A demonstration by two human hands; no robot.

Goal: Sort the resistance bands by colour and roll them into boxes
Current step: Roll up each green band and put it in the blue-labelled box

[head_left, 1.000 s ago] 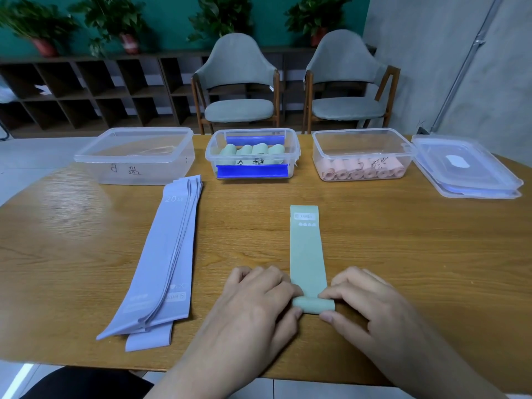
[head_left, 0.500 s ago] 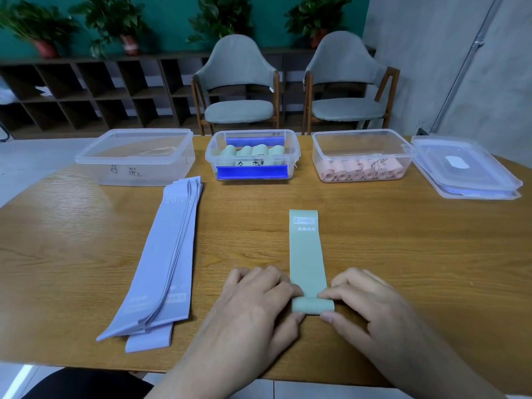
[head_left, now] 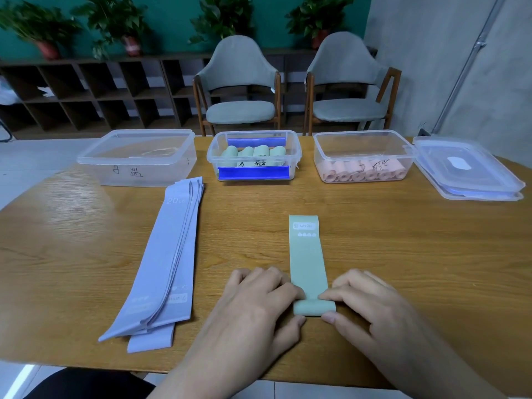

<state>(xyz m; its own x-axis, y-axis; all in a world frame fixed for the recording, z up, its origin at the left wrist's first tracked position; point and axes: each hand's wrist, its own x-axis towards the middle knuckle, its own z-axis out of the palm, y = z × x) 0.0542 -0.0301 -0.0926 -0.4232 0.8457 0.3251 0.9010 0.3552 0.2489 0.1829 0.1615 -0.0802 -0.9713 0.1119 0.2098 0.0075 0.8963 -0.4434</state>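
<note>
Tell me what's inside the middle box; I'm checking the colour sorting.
The middle box holds four rolled green bands side by side. Its blue clips and handwritten label cover the lower part, so anything beneath is hidden.

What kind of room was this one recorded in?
Probably an office or meeting lounge, not a home: a wooden table, two matching grey chairs, an open cubby shelf topped with potted plants, and a teal wall.

Tabletop (head_left: 403,254): the wood-grain surface in front of you.
Chairs: two grey ones, left (head_left: 240,90) and right (head_left: 349,87), just beyond its far edge.
Shelf (head_left: 95,93): dark cubbies along your far wall.
Plants (head_left: 115,21): potted, on that shelf.
</note>
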